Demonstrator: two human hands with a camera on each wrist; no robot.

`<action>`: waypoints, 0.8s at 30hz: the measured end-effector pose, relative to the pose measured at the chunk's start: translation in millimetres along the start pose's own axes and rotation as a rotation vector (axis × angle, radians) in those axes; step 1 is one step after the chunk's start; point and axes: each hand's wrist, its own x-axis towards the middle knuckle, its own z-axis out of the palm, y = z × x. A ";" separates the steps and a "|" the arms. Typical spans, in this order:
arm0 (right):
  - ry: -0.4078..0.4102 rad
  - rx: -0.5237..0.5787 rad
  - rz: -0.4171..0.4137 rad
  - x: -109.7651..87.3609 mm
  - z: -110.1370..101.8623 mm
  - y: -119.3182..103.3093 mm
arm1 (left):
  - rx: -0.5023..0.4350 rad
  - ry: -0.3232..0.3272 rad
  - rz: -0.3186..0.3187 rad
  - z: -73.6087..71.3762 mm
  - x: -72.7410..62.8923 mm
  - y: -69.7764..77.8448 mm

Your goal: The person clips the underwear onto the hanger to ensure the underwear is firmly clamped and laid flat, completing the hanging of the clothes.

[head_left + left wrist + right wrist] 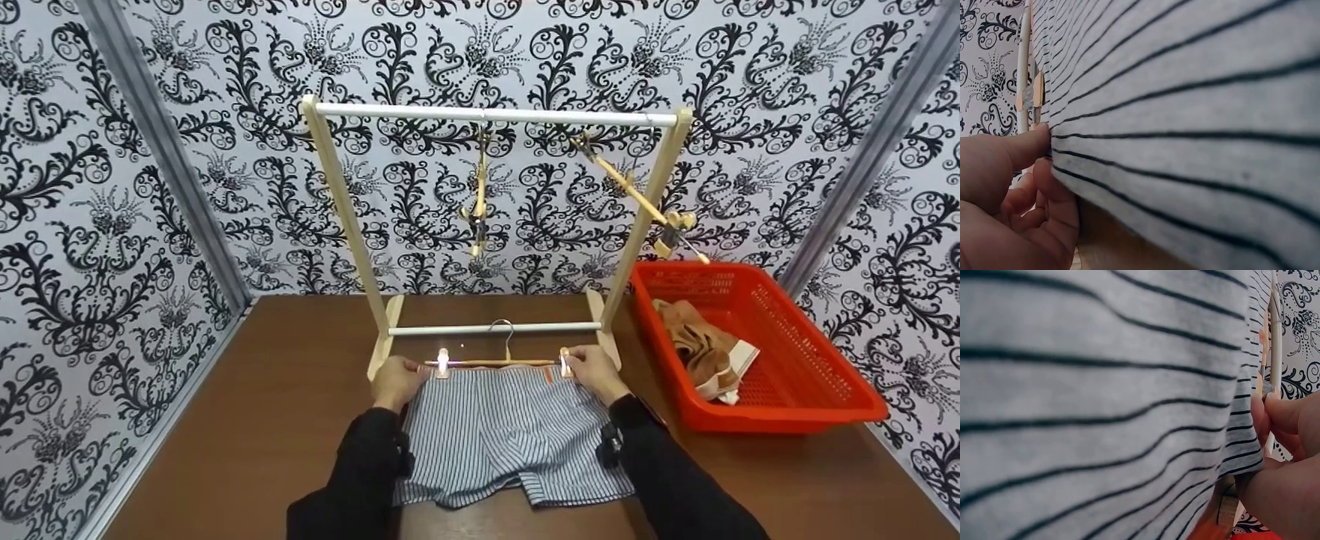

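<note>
Grey-and-dark striped shorts [510, 427] hang from a wooden clip hanger [487, 363] with a metal hook, low in front of the rack. One clip [442, 363] sits on the waistband near its left end. My left hand [397, 381] pinches the waistband's left corner; in the left wrist view its thumb [1033, 143] presses the striped cloth edge. At the other end, my right hand [596, 371] pinches the right clip [565, 363] at the waistband. The right wrist view shows those fingers [1286, 416] by the clip's metal part, partly hidden by cloth.
A wooden rack [352, 217] with white bars stands behind the shorts. Two bare clip hangers, a middle one [480, 187] and a right one [630, 187], hang from its top bar. At right, a red basket [817, 337] contains a brown-and-white garment [697, 345]. Patterned walls enclose the brown table [247, 420].
</note>
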 end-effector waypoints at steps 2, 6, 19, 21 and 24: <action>0.010 -0.012 -0.016 0.8 -0.2 -0.3 | 0.012 -0.010 0.002 -0.3 -0.1 1.7; 0.029 -0.092 -0.102 -0.5 -2.3 -8.4 | 0.038 -0.039 0.014 -1.4 -2.1 3.4; -0.353 -0.291 -0.463 -24.9 64.6 -117.4 | 0.077 -0.124 0.084 -9.6 -3.3 -2.9; -0.357 -0.313 -0.481 -23.3 78.3 -123.4 | 0.040 -0.138 0.095 -8.1 -2.4 -4.6; -0.303 -0.388 -0.550 -18.8 98.2 -124.5 | -0.013 -0.155 0.118 -6.3 -1.2 -7.0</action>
